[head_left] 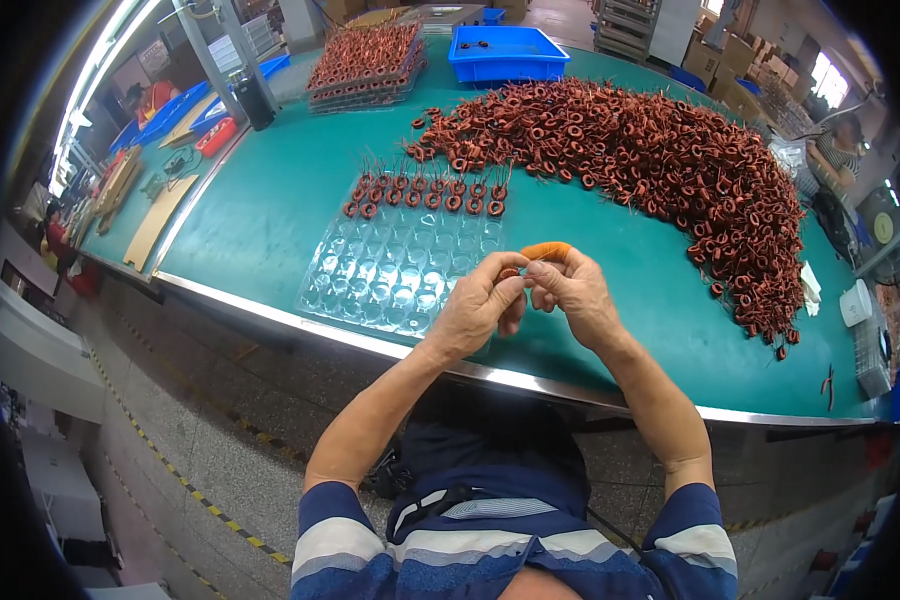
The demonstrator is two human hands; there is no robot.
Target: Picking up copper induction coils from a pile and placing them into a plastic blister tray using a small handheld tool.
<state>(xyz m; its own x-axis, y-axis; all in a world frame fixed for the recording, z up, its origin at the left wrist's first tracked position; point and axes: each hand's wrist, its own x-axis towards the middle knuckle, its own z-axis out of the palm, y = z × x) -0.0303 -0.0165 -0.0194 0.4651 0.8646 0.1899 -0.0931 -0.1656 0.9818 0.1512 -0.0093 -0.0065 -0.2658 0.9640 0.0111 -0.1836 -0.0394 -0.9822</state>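
Note:
Close together over the table's front edge, both hands are closed around a small toroidal coil point(510, 272) wound with copper-red wire. My left hand point(475, 305) pinches the coil between thumb and fingers. At its right, my right hand point(575, 290) meets it with bent fingers at the coil's side, where the thin leads are mostly hidden. An orange cover point(547, 250) wraps one right-hand finger. Just left of the hands lies a clear plastic tray point(315, 290) with round pockets. Finished-looking coils point(413, 197) stand in its far rows, leads pointing away; the nearer pockets hold nothing.
A large heap of coils point(670, 160) curves across the back and right of the green table point(260, 210). Behind are stacked filled trays point(365, 65) and a blue bin point(507, 55). Pliers point(828, 388) lie at the right, near a white cup point(855, 303).

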